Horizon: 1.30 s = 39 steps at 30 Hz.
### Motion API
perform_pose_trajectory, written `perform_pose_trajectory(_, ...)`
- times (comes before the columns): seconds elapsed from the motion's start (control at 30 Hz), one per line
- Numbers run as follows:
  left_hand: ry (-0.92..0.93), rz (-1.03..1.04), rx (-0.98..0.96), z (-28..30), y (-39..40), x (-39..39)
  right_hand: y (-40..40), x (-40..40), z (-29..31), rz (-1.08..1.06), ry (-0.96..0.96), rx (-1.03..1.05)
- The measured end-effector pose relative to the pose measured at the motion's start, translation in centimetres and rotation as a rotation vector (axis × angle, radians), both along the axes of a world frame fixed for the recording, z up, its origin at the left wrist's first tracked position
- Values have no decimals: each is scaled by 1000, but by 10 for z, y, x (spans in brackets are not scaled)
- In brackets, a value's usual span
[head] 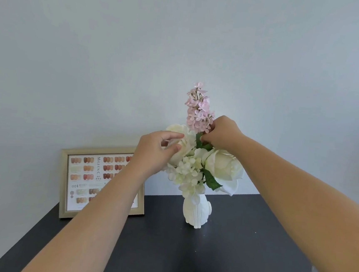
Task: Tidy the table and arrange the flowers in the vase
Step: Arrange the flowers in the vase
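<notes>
Plain pale grey wall (182, 38) behind dark tabletop (185, 255); framed chart (79, 183) leans vs wall.

Single head-worn wide-angle view, forward and slightly down, close over dark table (228, 259) toward grey wall (116, 54)

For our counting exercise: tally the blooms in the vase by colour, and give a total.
Large cream-white roses: 2, upper left and right
Cluster of small cream-white hydrangea florets: 1
Tall pink spike of small blossoms: 1
Total: 4 blooms, all in the white ribbed ceramic vase
</notes>
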<state>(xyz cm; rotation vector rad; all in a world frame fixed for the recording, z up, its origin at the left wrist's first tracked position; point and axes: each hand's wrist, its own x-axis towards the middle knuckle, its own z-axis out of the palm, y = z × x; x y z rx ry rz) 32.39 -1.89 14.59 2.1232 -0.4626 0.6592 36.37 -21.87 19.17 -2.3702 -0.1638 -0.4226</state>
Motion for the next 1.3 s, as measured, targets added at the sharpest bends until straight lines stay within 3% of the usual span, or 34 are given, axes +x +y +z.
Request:
perform_pose_trajectory(0.17,50,-1,-260,-7,-7,2,4,-1,6,-37,37,-124)
perform_pose_trajectory(0.27,71,2,-315,-10,-14,3,11,-2,8,-34,47,-247)
perform_pose_trajectory(0.57,38,83,-215,-10,-15,1,-11,-3,12,80,94,-58)
perform_pose_trajectory(0.8,18,84,-124,-8,-21,3,-1,-1,6,109,108,-144)
perform_pose_trajectory(0.97,54,84,-130,-2,-15,3,-9,-1,13,153,173,-53)
perform_pose_trajectory(1.17,19,150,-92,-13,6,-2,-59,6,27,157,122,436)
perform_pose_trajectory(1.3,80,66,-97,-20,4,-5,-66,23,7,-25,105,388)
